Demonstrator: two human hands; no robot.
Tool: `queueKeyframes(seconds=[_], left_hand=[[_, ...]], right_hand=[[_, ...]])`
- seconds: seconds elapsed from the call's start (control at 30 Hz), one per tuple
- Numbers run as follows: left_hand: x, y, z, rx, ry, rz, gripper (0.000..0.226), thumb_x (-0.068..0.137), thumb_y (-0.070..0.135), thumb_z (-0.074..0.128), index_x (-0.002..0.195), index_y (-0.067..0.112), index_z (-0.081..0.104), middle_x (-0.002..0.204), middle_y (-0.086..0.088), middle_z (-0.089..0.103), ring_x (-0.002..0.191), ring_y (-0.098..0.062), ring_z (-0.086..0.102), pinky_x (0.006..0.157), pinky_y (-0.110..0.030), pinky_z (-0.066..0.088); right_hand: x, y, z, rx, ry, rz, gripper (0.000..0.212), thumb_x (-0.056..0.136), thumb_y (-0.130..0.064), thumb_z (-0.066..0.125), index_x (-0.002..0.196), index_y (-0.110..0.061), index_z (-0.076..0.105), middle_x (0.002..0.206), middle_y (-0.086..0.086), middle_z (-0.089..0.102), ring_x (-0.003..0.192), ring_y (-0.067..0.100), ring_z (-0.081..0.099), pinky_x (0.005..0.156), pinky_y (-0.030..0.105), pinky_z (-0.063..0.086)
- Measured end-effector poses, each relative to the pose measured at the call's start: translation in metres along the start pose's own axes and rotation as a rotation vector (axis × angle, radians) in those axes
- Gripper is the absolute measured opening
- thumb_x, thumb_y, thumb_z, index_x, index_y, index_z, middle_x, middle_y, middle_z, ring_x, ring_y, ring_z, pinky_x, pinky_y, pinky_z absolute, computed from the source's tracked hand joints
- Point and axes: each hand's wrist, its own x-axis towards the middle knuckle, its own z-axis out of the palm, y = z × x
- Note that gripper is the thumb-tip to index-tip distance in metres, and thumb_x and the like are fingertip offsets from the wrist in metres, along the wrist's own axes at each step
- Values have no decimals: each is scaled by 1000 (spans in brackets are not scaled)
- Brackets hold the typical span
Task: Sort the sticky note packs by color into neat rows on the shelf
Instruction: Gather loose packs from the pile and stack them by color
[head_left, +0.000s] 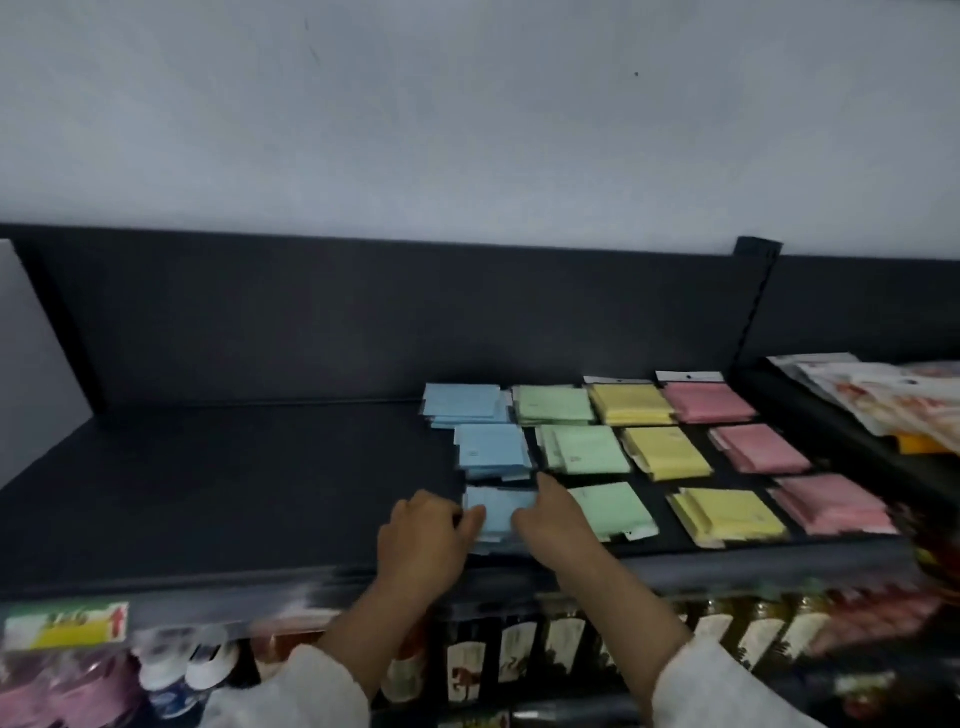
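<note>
Left hand (423, 540) and right hand (558, 519) hold the front blue stack (501, 512).
The shelf (234, 493) carries four columns of three stacks: blue, green (587, 449), yellow (667, 452), pink (761, 449). The front blue stack lies near the shelf's front edge. Left hand: fingers curled at the stack's left edge, thumb on top. Right hand: index finger straight along the right edge, thumb on top.

A pale grey wall (467, 104) rises behind the dark shelf (234, 493) and its back panel (363, 322); the light is dim. Below sit blurred goods (519, 660), perhaps bottles.
</note>
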Motion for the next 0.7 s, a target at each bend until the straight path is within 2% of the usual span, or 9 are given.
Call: queueKeyframes(seconds=[0.07, 0.13, 0.23, 0.33, 0.4, 0.43, 0.5, 0.57, 0.7], left_hand=[[5, 1, -3, -116, -86, -45, 49, 90, 49, 48, 53, 18, 44, 70, -5, 54, 77, -26, 53, 65, -31, 41], [8, -4, -9, -259, -163, -38, 39, 89, 41, 55, 60, 15, 49, 66, -5, 53, 67, -22, 51, 60, -30, 38], [5, -11, -17, -452, -166, -8, 8, 85, 25, 65, 89, 18, 63, 93, -6, 68, 80, -15, 62, 73, -30, 50], [1, -18, -23, -687, -131, -89, 37, 80, 7, 70, 114, 10, 56, 112, -8, 65, 92, -15, 62, 79, -29, 53], [-1, -23, -31, -736, -53, -78, 56, 78, 1, 70, 128, 11, 48, 117, -7, 62, 104, -17, 60, 85, -32, 53], [-2, -26, -35, -734, -2, -42, 60, 77, -1, 70, 131, 13, 46, 117, -4, 63, 105, -15, 59, 88, -32, 52], [-3, -32, -44, -699, 106, 72, 56, 76, -4, 69, 123, 23, 54, 107, 8, 64, 100, -6, 60, 89, -27, 51], [-4, -40, -49, -648, 165, 155, 51, 76, -5, 68, 111, 31, 59, 101, 17, 64, 96, 1, 62, 86, -20, 51], [-3, -56, -48, -528, 84, 139, 42, 80, 2, 68, 113, 27, 61, 104, 10, 68, 97, -1, 63, 90, -25, 52]], right_hand=[[-6, -3, -1, 83, 25, 20, 45, 91, 0, 42, 135, -7, 38, 129, 11, 50, 106, 22, 51, 84, 26, 42], [-9, -5, -1, 236, 56, 55, 52, 90, 6, 42, 140, -8, 34, 127, 8, 50, 99, 17, 46, 82, 24, 41], [-11, -3, 4, 402, 79, 117, 67, 82, 15, 48, 142, -10, 32, 125, 8, 51, 101, 21, 48, 79, 29, 46], [-11, -5, 12, 410, 67, 78, 57, 73, 19, 50, 124, -6, 52, 107, 10, 62, 95, 26, 57, 74, 36, 52], [-11, -10, 14, 419, 33, -6, 48, 75, 18, 50, 116, -6, 57, 106, 9, 63, 95, 24, 59, 81, 39, 53], [-11, -13, 14, 423, 10, -66, 48, 78, 17, 51, 118, -9, 56, 109, 5, 61, 96, 20, 58, 83, 36, 52], [-10, -19, 15, 450, -23, -194, 52, 83, 14, 54, 127, -15, 52, 114, -3, 59, 100, 10, 56, 85, 23, 51], [-9, -21, 18, 483, -65, -290, 53, 85, 12, 54, 127, -20, 52, 116, -10, 60, 105, 3, 55, 87, 20, 50], [3, -12, 32, 425, -180, -277, 57, 86, 14, 51, 128, -24, 49, 130, -7, 54, 115, 8, 51, 87, 18, 50]])
